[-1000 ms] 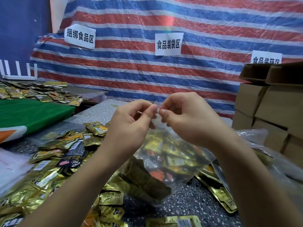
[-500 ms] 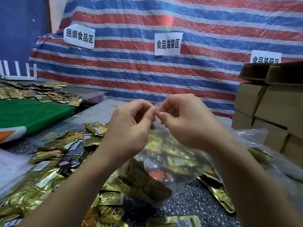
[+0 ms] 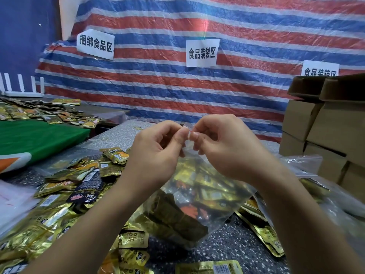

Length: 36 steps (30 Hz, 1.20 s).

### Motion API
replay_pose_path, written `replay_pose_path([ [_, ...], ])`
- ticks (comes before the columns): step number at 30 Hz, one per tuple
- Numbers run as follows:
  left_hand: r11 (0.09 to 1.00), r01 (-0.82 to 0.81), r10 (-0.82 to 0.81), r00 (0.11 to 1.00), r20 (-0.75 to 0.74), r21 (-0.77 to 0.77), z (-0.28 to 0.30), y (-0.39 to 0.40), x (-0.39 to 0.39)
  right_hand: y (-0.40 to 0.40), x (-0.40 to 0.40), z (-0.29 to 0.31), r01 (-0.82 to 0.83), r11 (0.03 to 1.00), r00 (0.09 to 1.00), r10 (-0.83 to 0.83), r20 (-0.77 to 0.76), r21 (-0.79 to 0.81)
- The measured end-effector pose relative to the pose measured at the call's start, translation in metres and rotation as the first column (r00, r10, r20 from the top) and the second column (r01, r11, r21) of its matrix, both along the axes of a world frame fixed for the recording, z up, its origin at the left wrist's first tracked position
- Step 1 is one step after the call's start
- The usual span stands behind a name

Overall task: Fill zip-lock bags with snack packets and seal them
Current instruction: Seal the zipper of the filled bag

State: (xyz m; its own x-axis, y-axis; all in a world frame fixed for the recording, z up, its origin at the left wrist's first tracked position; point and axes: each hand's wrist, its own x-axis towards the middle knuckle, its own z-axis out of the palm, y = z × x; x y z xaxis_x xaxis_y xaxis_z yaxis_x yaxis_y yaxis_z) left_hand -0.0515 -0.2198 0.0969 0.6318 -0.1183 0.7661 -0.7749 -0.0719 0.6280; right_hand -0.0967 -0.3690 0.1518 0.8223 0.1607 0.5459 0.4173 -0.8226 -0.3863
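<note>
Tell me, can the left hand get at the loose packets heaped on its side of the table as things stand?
Probably not right away: the left hand is pinching the top of the filled zip-lock bag together with the right hand. The loose packets lie uncovered just below it, so once it lets go the way looks free.

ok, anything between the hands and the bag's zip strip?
Nothing visible. The left hand and right hand both pinch the top edge of the zip-lock bag, fingers directly on the plastic. The bag hangs filled with snack packets.

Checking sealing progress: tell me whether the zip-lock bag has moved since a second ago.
No. The zip-lock bag keeps its place against the middle wall sign, top pinched by both hands.
</note>
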Motion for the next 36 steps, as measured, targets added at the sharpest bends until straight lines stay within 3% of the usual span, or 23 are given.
replay_pose_path([
  [11, 1.0, 0.008, -0.008, 1.0, -0.009, -0.003, -0.001, 0.0, 0.001, 0.0, 0.003, -0.001, -0.002, 1.0, 1.0, 0.002, 0.004, 0.025],
  [19, 0.996, -0.08, 0.077, 0.992, 0.096, 0.032, -0.006, -0.003, 0.0, 0.003, 0.004, -0.008, 0.026, 0.999, 0.998, -0.024, 0.054, -0.035],
  [26, 1.0, -0.013, 0.013, 1.0, -0.005, 0.012, -0.003, -0.005, 0.0, 0.0, 0.004, -0.006, -0.001, 1.0, 0.999, 0.001, 0.042, 0.0],
  [31, 0.994, -0.1, 0.092, 0.986, 0.142, 0.047, -0.006, -0.004, 0.001, 0.001, 0.007, -0.009, 0.047, 0.997, 0.998, -0.043, 0.056, -0.06],
  [36, 0.981, -0.194, 0.191, 0.964, 0.184, -0.005, -0.007, -0.003, -0.001, -0.003, 0.006, -0.023, 0.059, 0.994, 0.993, -0.05, 0.103, -0.087],
])
